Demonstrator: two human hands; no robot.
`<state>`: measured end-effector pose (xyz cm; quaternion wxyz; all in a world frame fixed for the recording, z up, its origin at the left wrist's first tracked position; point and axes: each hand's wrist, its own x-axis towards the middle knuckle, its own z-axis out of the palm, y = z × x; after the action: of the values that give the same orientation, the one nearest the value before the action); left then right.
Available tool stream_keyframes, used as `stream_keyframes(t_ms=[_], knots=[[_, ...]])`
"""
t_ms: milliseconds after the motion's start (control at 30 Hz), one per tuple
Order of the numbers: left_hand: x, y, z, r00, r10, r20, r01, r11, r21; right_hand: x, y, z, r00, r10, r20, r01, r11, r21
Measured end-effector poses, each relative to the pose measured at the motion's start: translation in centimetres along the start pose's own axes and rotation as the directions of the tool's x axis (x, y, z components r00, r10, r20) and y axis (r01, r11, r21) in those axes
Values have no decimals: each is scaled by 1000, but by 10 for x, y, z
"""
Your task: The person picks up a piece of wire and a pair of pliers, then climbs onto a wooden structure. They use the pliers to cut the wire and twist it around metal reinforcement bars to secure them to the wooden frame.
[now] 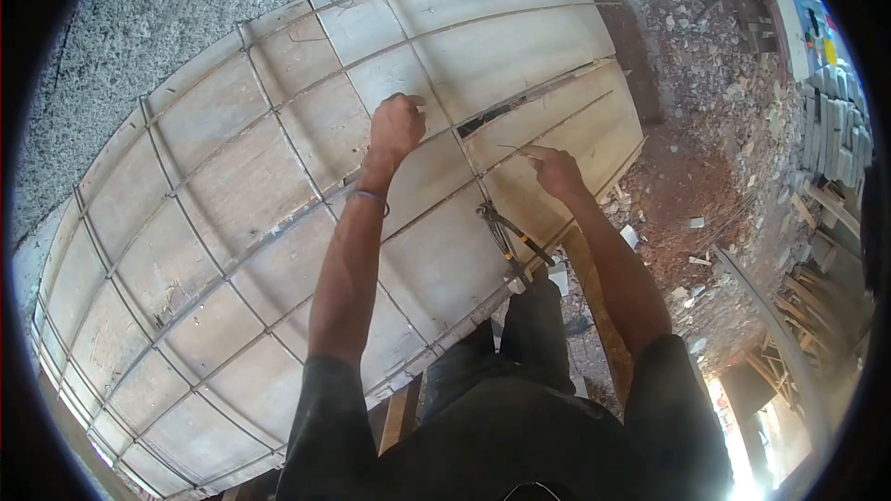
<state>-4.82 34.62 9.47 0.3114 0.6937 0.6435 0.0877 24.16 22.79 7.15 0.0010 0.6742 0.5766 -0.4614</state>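
A grid of steel reinforcing bars (290, 147) lies over pale formwork panels (445, 269). My left hand (397, 125) is closed in a fist just above the grid, near a bar crossing. What it holds, if anything, is hidden. Farther right, my right hand (555, 173) pinches a short thin piece of wire (513, 147), whose free end points left over the panels. A pair of pincers (506, 234) with dark and yellow handles rests on the panels close to my legs, below my right hand.
A dark gap (490, 117) opens between two panels ahead of my hands. A rough grey wall (186, 23) runs along the far left. On the right, rubble (710, 167) covers the ground lower down, with timber pieces (807, 301) and a stack of grey blocks (835, 134).
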Motion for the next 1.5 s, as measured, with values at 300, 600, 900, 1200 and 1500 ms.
stream_keyframes(t_ms=[300, 600, 900, 1200, 1500], knots=[[17, -2, 13, 931, 192, 311, -207, 978, 17, 29, -11, 23, 997, -65, -34, 67, 994, 85], [15, -6, 26, 940, 53, 336, -46, 998, -31, 29, -18, 25, 997, -32, -76, 45, 983, 176], [-11, 31, 50, 929, 332, 164, -357, 920, 160, 30, -70, -1, 995, 88, -48, -34, 750, 660], [-56, 46, 86, 974, 170, 149, -176, 984, 30, 51, -121, -25, 990, -129, -63, 143, 854, 500], [-34, 42, 39, 964, -191, -187, 120, 935, -333, 45, -122, -23, 968, -79, 238, -201, 320, 926]])
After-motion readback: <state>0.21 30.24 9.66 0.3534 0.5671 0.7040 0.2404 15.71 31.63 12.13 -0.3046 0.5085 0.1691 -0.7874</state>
